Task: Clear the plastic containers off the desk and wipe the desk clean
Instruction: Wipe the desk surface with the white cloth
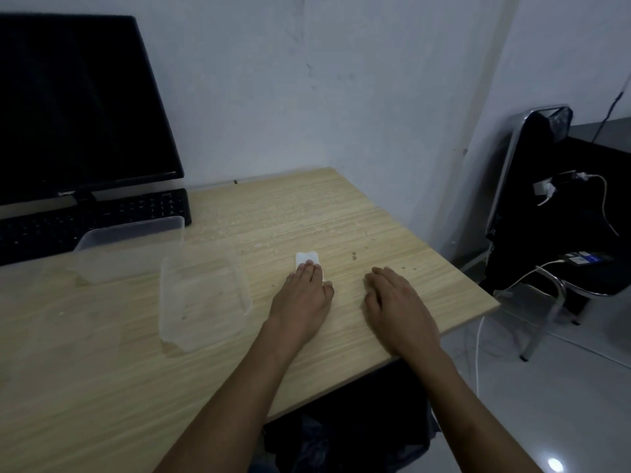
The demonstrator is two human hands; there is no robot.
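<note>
From the head view, a pale wood-grain tabletop (102,353) fills the lower left, pushed against a grey wall. The left hand (302,295) lies palm-down near the middle of the tabletop, fingers straight, with its fingertips pressing on a small white wipe (307,259) that sticks out beyond them toward the wall. The right hand (397,298) rests flat just beside it, nearer the tabletop's right edge, fingers straight and loosely together, holding nothing; the two hands are close but apart.

Left of the left hand sits a clear plastic container (205,298), open side up, its long side running away from the person. Behind it and further left lies a second clear container (131,249), tipped against the front of a black keyboard (102,220). A dark monitor (78,107) stands over the keyboard at the upper left. Both containers are on the tabletop.

Pale smears and small spots (355,257) mark the wood ahead of the hands, toward the wall.

To the right, off the tabletop, a metal-framed chair (532,206) carries dark fabric, and white cables (604,196) trail around it over a light tiled floor (563,404).
</note>
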